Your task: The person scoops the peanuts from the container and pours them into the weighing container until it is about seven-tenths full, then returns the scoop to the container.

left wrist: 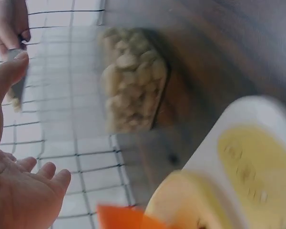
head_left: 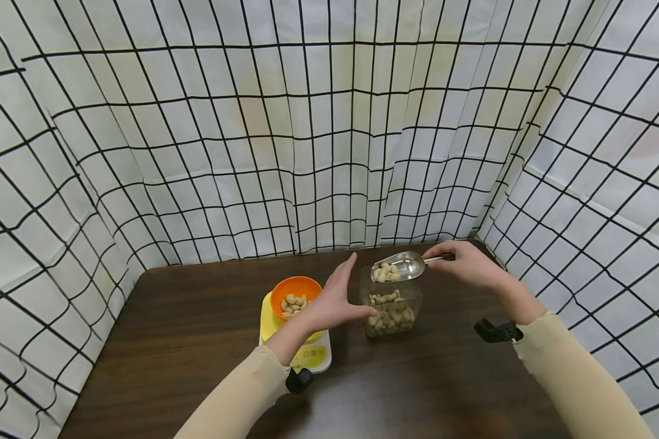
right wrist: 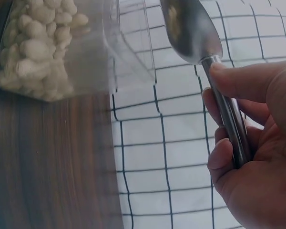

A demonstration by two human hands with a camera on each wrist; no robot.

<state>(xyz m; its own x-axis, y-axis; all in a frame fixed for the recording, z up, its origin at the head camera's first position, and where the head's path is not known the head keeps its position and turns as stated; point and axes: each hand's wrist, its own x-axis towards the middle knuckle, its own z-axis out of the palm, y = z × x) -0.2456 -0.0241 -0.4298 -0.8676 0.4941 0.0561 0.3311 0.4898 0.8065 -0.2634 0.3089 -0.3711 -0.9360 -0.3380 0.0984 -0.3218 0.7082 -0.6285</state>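
My right hand [head_left: 464,262] grips the handle of a metal scoop [head_left: 409,266], its fingers wrapped round it in the right wrist view. Several peanuts [head_left: 385,272] lie in the scoop, which is held above a clear plastic container [head_left: 412,294]. More peanuts [right wrist: 38,52] fill the lower part of that container. Beside its left side is my left hand [head_left: 335,299], fingers extended and thumb spread, holding nothing. To the left, an orange bowl [head_left: 296,281] with peanuts in it sits on a yellow and white kitchen scale [head_left: 321,360], partly hidden by the left forearm.
A dark wooden table [head_left: 198,329] carries everything. White curtain with a black grid [head_left: 324,140] encloses the back and sides, close behind the container. Dark bands [head_left: 496,331] are worn on both wrists.
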